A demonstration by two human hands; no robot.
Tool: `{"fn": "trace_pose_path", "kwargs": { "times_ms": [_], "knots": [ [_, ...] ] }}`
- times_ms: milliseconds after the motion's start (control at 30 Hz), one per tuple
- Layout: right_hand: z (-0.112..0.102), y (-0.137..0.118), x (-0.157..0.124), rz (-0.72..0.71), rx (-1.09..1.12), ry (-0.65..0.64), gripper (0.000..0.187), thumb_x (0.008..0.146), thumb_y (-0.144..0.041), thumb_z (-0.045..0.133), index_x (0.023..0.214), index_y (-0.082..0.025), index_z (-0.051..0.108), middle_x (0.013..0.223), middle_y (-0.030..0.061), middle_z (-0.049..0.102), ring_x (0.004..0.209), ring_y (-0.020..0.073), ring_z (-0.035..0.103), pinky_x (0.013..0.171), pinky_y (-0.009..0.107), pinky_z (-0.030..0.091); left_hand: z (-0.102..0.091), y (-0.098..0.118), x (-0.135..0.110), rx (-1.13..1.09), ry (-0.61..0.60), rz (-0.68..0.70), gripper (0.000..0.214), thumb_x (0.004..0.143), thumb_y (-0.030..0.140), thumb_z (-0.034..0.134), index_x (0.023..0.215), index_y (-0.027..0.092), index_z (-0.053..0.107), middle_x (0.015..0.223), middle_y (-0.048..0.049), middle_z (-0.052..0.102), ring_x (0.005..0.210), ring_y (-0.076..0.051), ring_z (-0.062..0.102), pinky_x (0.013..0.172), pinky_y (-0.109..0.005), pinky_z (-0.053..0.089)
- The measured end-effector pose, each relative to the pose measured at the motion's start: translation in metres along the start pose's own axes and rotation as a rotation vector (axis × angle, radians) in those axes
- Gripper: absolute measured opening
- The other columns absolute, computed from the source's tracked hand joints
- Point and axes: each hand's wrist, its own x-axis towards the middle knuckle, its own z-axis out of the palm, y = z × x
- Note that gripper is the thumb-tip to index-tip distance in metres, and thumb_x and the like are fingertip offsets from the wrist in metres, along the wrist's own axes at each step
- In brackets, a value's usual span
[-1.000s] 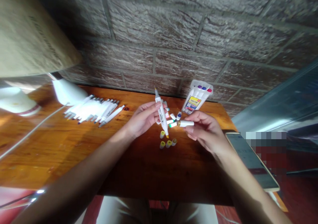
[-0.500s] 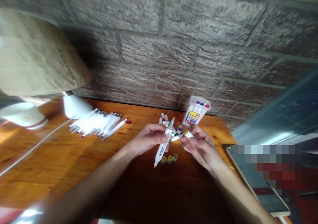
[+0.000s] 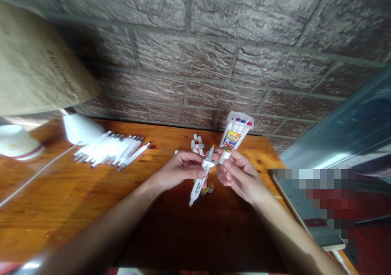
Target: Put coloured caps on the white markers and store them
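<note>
My left hand (image 3: 185,170) is closed around a white marker (image 3: 200,181), held slanted with its bare orange-yellow tip pointing up and away. Between the thumb and fingers of my right hand (image 3: 240,171) is a white marker cap (image 3: 225,156) with a mustard-coloured end, a little to the right of the marker's tip and apart from it. Beneath my hands, yellow-ended caps (image 3: 210,188) stand on the table, partly hidden by the marker and fingers. Several loose white caps (image 3: 197,141) lie behind my left hand.
A clear case (image 3: 235,130) with several markers stands near the brick wall (image 3: 159,84). Many white markers (image 3: 106,149) lie in a row at left, by a lamp (image 3: 81,128) and its cord. A tablet (image 3: 317,222) lies at the table's (image 3: 146,222) right edge.
My right hand has turned the cap more upright, with its mustard end up, and brought it closer to the marker's tip. The view has shifted slightly.
</note>
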Motion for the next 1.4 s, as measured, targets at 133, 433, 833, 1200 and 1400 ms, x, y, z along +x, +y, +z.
{"fn": "trace_pose_path", "kwargs": {
  "times_ms": [133, 433, 833, 1200, 1400],
  "knots": [
    [-0.003, 0.003, 0.0, -0.02, -0.043, -0.012, 0.024, 0.088, -0.034, 0.074, 0.111, -0.027, 0.07, 0.089, 0.0024, 0.072, 0.051, 0.0068, 0.044, 0.047, 0.022, 0.034, 0.003, 0.001, 0.0, -0.011, 0.007, -0.022, 0.033, 0.06, 0.037, 0.093, 0.076, 0.013, 0.076, 0.065, -0.0045, 0.074, 0.052, -0.017, 0.07, 0.052, -0.025, 0.057],
    [0.0, 0.004, 0.0, -0.037, -0.085, -0.078, 0.022, 0.089, -0.034, 0.073, 0.11, -0.027, 0.07, 0.075, -0.0018, 0.062, 0.051, 0.0069, 0.043, 0.048, 0.023, 0.035, 0.003, 0.0, 0.0, -0.011, -0.001, 0.004, 0.032, 0.063, 0.036, 0.092, 0.079, 0.012, 0.076, 0.068, -0.0037, 0.074, 0.055, -0.018, 0.071, 0.053, -0.027, 0.059],
    [-0.054, -0.028, 0.004, 0.191, -0.828, -0.052, 0.026, 0.076, -0.032, 0.081, 0.094, -0.016, 0.073, 0.091, 0.0045, 0.072, 0.073, 0.0134, 0.058, 0.071, 0.028, 0.046, 0.003, 0.003, 0.002, -0.093, 0.102, 0.08, 0.031, 0.065, 0.037, 0.091, 0.08, 0.012, 0.078, 0.064, -0.0043, 0.073, 0.054, -0.015, 0.069, 0.053, -0.023, 0.059],
    [-0.054, -0.016, 0.005, 0.32, -1.02, -0.277, 0.026, 0.071, -0.03, 0.081, 0.093, -0.016, 0.076, 0.08, 0.0018, 0.07, 0.066, 0.0118, 0.052, 0.062, 0.025, 0.042, 0.002, 0.004, 0.002, -0.127, 0.11, 0.09, 0.029, 0.065, 0.035, 0.091, 0.08, 0.013, 0.079, 0.067, -0.0042, 0.073, 0.054, -0.015, 0.07, 0.052, -0.022, 0.059],
    [-0.085, -0.058, -0.008, 0.319, -1.191, 0.036, 0.043, 0.072, -0.044, 0.076, 0.107, -0.019, 0.074, 0.1, 0.0061, 0.073, 0.075, 0.0162, 0.061, 0.07, 0.029, 0.047, 0.003, 0.006, 0.003, -0.15, 0.113, 0.094, 0.027, 0.066, 0.034, 0.09, 0.08, 0.013, 0.08, 0.068, -0.0035, 0.074, 0.054, -0.014, 0.07, 0.053, -0.021, 0.059]
  ]
}}
